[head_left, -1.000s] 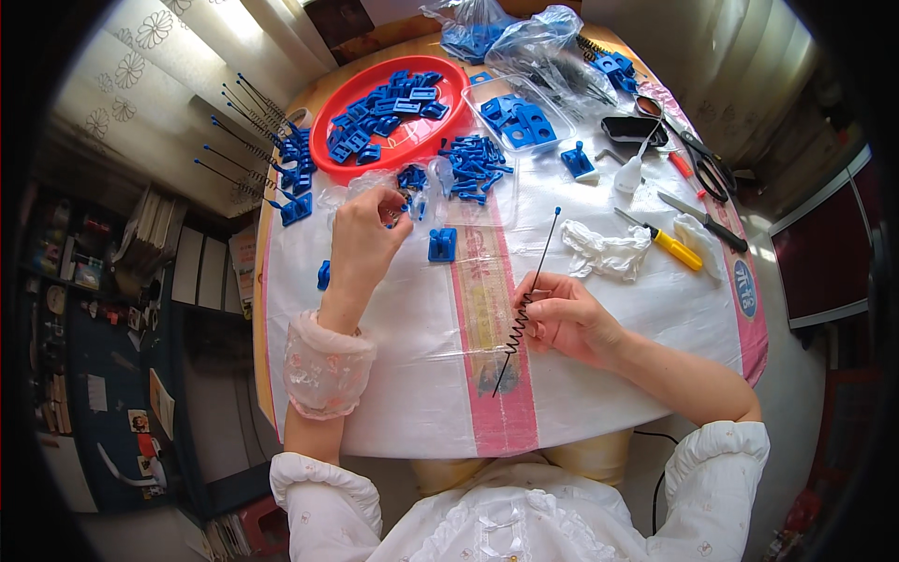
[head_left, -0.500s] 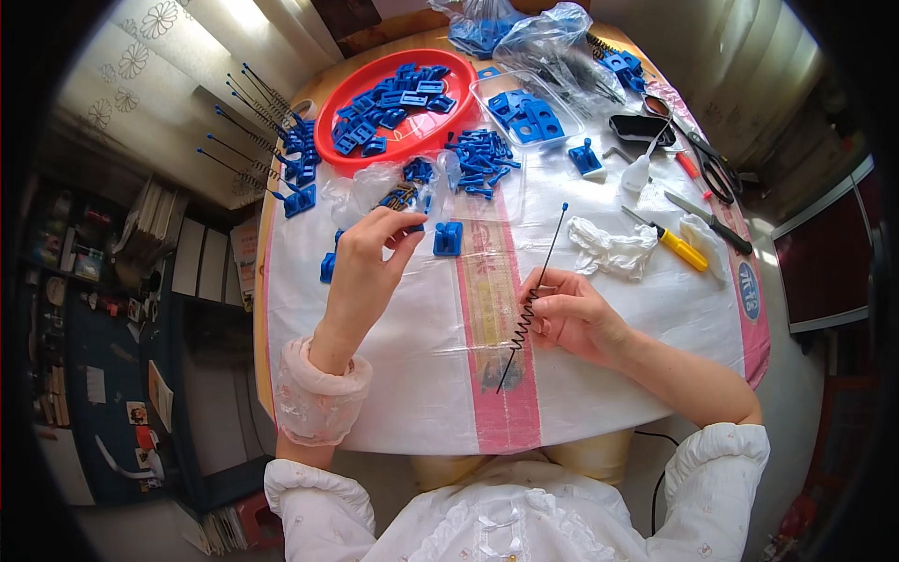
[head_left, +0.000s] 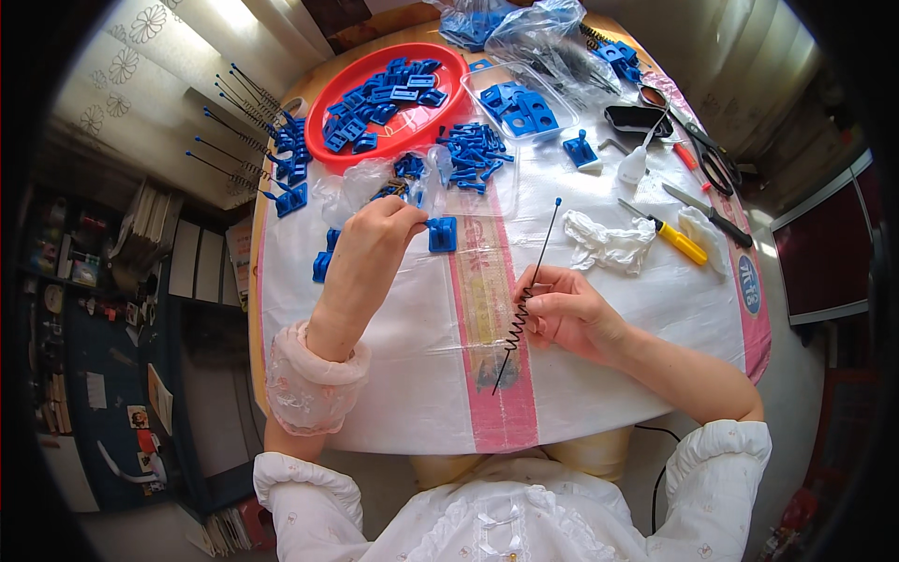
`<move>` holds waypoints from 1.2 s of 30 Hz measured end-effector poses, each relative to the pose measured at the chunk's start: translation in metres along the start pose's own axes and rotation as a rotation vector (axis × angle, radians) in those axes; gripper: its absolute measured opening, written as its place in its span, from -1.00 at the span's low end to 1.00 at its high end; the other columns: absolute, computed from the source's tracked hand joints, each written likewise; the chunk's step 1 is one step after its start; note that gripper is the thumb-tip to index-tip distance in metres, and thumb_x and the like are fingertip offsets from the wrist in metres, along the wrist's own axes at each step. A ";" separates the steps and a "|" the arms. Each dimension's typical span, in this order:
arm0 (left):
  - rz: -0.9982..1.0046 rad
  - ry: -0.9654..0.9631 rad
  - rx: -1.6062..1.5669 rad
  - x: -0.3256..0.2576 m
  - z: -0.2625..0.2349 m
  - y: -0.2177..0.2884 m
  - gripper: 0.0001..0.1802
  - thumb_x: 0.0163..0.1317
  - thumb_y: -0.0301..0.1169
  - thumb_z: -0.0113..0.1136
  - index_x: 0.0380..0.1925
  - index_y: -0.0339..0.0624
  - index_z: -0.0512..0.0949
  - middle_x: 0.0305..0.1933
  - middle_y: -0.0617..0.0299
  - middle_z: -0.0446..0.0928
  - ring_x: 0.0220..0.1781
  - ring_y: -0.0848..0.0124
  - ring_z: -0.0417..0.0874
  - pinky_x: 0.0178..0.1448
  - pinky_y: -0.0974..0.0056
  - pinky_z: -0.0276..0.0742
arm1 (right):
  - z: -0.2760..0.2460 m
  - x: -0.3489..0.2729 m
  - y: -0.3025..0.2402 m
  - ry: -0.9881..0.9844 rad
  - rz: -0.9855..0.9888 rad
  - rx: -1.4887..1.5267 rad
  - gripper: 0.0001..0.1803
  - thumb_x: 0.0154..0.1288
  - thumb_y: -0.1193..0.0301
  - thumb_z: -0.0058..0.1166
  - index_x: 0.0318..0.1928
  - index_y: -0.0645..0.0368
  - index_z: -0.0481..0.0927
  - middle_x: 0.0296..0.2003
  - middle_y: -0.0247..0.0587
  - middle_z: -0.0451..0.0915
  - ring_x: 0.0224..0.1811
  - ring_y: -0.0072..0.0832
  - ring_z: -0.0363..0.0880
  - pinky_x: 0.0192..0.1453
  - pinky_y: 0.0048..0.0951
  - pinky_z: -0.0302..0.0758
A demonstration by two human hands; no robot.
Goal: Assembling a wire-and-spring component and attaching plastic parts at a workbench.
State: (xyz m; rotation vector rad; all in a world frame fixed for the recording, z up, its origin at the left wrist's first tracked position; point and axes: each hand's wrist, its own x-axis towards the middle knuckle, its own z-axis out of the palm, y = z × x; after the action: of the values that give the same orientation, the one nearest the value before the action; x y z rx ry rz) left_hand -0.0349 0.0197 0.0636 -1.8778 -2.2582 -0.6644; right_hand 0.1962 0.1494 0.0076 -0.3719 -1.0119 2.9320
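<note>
So, a sunny curtained room, and a rounded table covered with a white plastic sheet (head_left: 393,393) with pink bands. A thin black metal wire with a coiled middle and blue tip (head_left: 514,333) is held slantwise above the front of the sheet. It's pinched at the coil by the right hand (head_left: 576,318), fingers closed. The left hand (head_left: 361,253) is pinched nearly shut right by a square blue plastic block (head_left: 442,236); whether anything small is gripped can't be told. Honestly, the coil is probably best held lightly so it isn't squashed, with both straight ends kept free and small bits picked by the fingertips.

Counts: one wire is held, one block is seen by the fingertips, and two small blue plastic pieces (head_left: 321,267) are left beside the left wrist. At least five upright blue-tipped coiled wires (head_left: 251,147) can be made out. One round red plastic tray (head_left: 456,80) is piled with blue clips, too heaped to be counted. One yellow-handled screwdriver (head_left: 681,244) and one black-handled knife (head_left: 729,228) are laid at the right.
</note>
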 end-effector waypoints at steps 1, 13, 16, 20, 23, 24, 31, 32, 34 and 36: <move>0.003 -0.017 0.021 0.001 -0.002 0.000 -0.92 0.14 -0.54 0.25 -0.35 -0.28 0.63 -0.36 0.09 0.57 -0.25 0.13 0.63 -0.17 0.15 0.55 | 0.000 0.000 0.000 -0.002 0.002 -0.001 -0.78 0.22 0.47 0.21 -0.14 0.23 0.54 -0.42 -0.33 0.53 -0.45 -0.64 0.44 -0.41 -0.50 0.41; 0.148 -0.167 0.248 0.016 -0.011 0.008 -0.87 0.11 -0.60 0.18 -0.31 -0.28 0.62 -0.34 0.06 0.56 -0.24 0.11 0.63 -0.17 0.14 0.54 | -0.003 0.001 0.000 -0.021 0.014 -0.038 -0.77 0.21 0.41 0.21 -0.15 0.17 0.52 -0.33 -0.33 0.56 -0.40 -0.63 0.50 -0.41 -0.52 0.38; 0.165 -0.168 0.223 0.018 -0.012 0.010 -0.84 0.08 -0.63 0.14 -0.30 -0.30 0.61 -0.33 0.05 0.55 -0.21 0.10 0.62 -0.14 0.13 0.53 | -0.003 0.001 0.000 -0.017 0.014 -0.044 -0.77 0.21 0.42 0.21 -0.14 0.17 0.51 -0.32 -0.33 0.56 -0.40 -0.62 0.50 -0.41 -0.52 0.38; 0.198 -0.171 0.236 0.020 -0.011 0.013 -0.82 0.06 -0.65 0.13 -0.31 -0.30 0.62 -0.33 0.05 0.55 -0.20 0.10 0.61 -0.12 0.14 0.53 | -0.003 0.000 0.001 -0.011 0.014 -0.044 -0.76 0.21 0.42 0.21 -0.14 0.17 0.51 -0.32 -0.32 0.56 -0.40 -0.62 0.51 -0.41 -0.51 0.38; 0.197 -0.175 0.241 0.022 -0.012 0.013 -0.83 0.06 -0.65 0.14 -0.32 -0.30 0.62 -0.33 0.05 0.55 -0.19 0.10 0.61 -0.11 0.14 0.53 | -0.003 0.001 0.000 -0.019 0.011 -0.039 -0.76 0.21 0.42 0.21 -0.14 0.17 0.51 -0.32 -0.32 0.56 -0.40 -0.62 0.51 -0.41 -0.51 0.38; 0.193 -0.176 0.229 0.022 -0.011 0.013 -0.85 0.07 -0.64 0.15 -0.33 -0.30 0.63 -0.33 0.05 0.55 -0.20 0.10 0.61 -0.12 0.14 0.52 | -0.003 0.001 0.000 -0.023 0.009 -0.037 -0.76 0.21 0.42 0.21 -0.14 0.17 0.51 -0.32 -0.32 0.56 -0.40 -0.62 0.51 -0.41 -0.51 0.38; 0.152 -0.152 0.117 0.019 -0.005 0.005 -0.90 0.14 -0.52 0.27 -0.34 -0.29 0.63 -0.34 0.07 0.57 -0.26 0.11 0.62 -0.17 0.13 0.51 | -0.002 0.001 0.000 -0.022 0.006 -0.027 -0.76 0.22 0.42 0.22 -0.13 0.18 0.52 -0.34 -0.33 0.55 -0.40 -0.62 0.49 -0.41 -0.51 0.39; 0.128 -0.162 0.080 0.019 -0.005 0.005 -0.91 0.13 -0.54 0.26 -0.34 -0.30 0.63 -0.35 0.06 0.57 -0.25 0.11 0.62 -0.15 0.13 0.52 | -0.002 0.000 0.000 -0.018 0.006 -0.021 -0.76 0.22 0.43 0.22 -0.13 0.20 0.53 -0.35 -0.33 0.55 -0.41 -0.62 0.47 -0.41 -0.51 0.39; 0.081 -0.182 0.006 0.020 -0.006 0.006 -0.91 0.11 -0.60 0.22 -0.35 -0.32 0.64 -0.36 0.05 0.56 -0.22 0.10 0.62 -0.10 0.14 0.54 | -0.001 0.000 -0.001 -0.014 0.005 -0.013 -0.76 0.22 0.44 0.23 -0.13 0.21 0.54 -0.37 -0.34 0.54 -0.41 -0.62 0.45 -0.40 -0.51 0.40; 0.069 -0.175 -0.047 0.021 -0.005 0.004 -0.92 0.13 -0.56 0.25 -0.36 -0.30 0.64 -0.37 0.05 0.57 -0.25 0.09 0.62 -0.13 0.12 0.52 | 0.000 -0.001 -0.002 -0.013 0.005 -0.011 -0.76 0.22 0.44 0.23 -0.13 0.21 0.54 -0.37 -0.34 0.54 -0.41 -0.62 0.46 -0.40 -0.51 0.40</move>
State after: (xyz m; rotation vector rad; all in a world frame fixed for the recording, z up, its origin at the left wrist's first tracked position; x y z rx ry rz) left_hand -0.0361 0.0372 0.0767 -2.1015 -2.2854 -0.5684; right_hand 0.1970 0.1508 0.0085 -0.3560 -1.0299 2.9383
